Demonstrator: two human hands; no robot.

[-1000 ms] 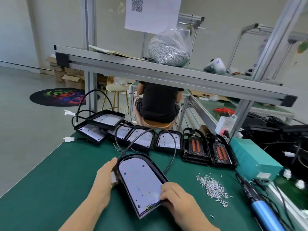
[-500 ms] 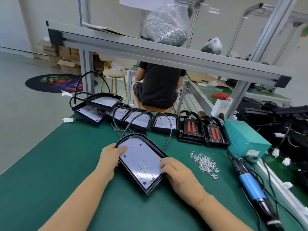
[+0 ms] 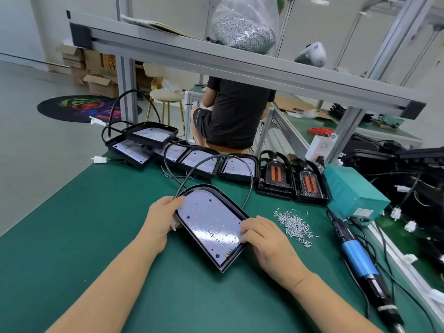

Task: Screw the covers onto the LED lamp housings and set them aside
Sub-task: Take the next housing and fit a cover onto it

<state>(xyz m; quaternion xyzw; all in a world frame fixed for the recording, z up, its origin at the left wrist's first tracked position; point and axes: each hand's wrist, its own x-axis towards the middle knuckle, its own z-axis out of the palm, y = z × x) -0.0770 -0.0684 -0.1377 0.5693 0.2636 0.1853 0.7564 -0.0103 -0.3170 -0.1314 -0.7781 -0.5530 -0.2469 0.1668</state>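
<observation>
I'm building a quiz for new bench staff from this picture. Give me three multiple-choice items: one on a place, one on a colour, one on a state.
1. Where does the loose screw pile lie?
A. right of the held lamp housing
B. on the upper shelf
C. left of the left hand

2. What colour is the electric screwdriver body?
A. red
B. blue
C. yellow

3. What is the right hand doing?
A. holding the screwdriver
B. picking up screws
C. resting on the housing's right edge

Key: 1 A, the pile sits between housing and screwdriver; 2 B, its barrel is blue; 3 C, the fingers lie on the rim.
</observation>
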